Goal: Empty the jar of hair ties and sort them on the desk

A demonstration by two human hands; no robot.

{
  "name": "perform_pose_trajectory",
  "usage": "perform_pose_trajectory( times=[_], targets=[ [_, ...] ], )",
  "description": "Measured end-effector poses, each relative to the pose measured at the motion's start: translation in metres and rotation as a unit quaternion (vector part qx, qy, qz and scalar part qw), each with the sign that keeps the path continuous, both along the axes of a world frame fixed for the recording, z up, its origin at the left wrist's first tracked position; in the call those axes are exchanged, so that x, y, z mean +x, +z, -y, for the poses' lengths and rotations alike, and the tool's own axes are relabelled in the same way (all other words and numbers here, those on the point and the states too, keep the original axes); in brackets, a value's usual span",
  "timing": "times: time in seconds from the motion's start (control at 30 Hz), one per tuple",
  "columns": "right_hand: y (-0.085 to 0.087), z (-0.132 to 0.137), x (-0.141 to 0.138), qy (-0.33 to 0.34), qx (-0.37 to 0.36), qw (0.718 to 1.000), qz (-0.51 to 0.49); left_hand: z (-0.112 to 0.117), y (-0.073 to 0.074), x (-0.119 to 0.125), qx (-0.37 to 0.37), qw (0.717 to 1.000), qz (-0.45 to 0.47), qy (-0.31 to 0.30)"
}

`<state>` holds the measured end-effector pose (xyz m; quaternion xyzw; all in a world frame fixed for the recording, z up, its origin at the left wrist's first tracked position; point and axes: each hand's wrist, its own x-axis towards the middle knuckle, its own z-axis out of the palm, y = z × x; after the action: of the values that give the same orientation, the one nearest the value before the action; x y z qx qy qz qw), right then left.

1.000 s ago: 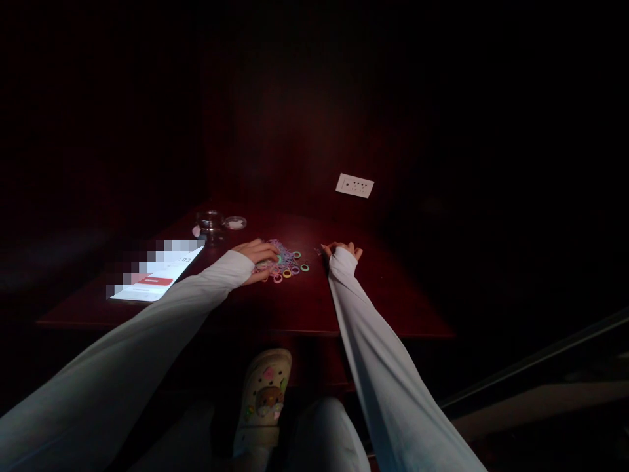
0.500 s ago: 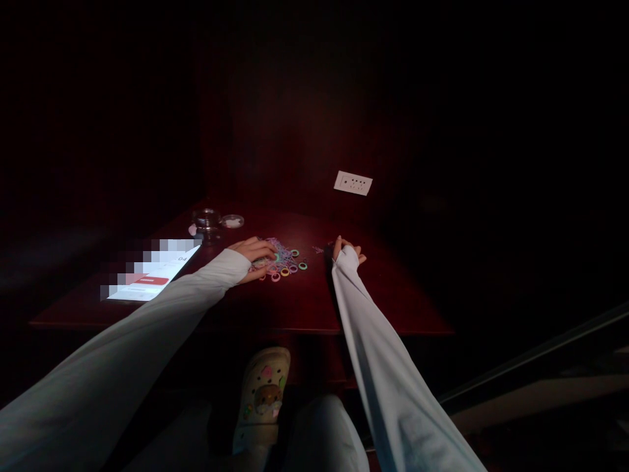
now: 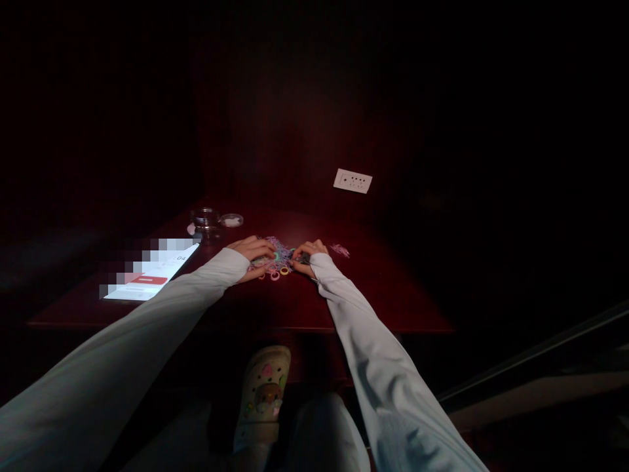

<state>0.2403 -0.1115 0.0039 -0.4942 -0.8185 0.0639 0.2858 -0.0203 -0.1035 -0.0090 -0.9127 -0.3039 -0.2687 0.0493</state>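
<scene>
A pile of small hair ties (image 3: 282, 252) in pastel colours lies on the dark red table (image 3: 373, 301), with several rings along its near edge. My left hand (image 3: 253, 251) rests on the pile's left side, fingers stretched over the ties and apart from the thumb. At the right side of the same pile is my right hand (image 3: 309, 252), its fingers bent and brought towards the thumb. What lies between those fingertips is too small to make out. Just right of that hand sits a separate little bunch of pink hair ties (image 3: 340, 250).
A clear jar (image 3: 205, 221) stands at the back left, beside a round clear lid (image 3: 231, 221). A lit phone (image 3: 147, 278) lies left of my left forearm. The wall behind carries a white socket plate (image 3: 352, 181). Below the table shows a clog (image 3: 265, 393).
My right hand has moved left from beside the small pink bunch to the big pile, turning palm down. The pink bunch is now more exposed. My left hand has stayed on the pile.
</scene>
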Motion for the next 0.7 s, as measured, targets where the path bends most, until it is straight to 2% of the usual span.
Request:
perform_pose_trajectory(
  times=[0.37, 0.7],
  targets=[
    [-0.016, -0.010, -0.005, -0.002, -0.014, 1.000, -0.013, 0.000, 0.002, -0.001, -0.012, 1.000, -0.003, -0.006],
    [-0.008, -0.009, -0.005, 0.003, -0.035, 0.997, -0.069, -0.002, -0.001, -0.001, -0.006, 1.000, 0.005, -0.006]
  ],
)
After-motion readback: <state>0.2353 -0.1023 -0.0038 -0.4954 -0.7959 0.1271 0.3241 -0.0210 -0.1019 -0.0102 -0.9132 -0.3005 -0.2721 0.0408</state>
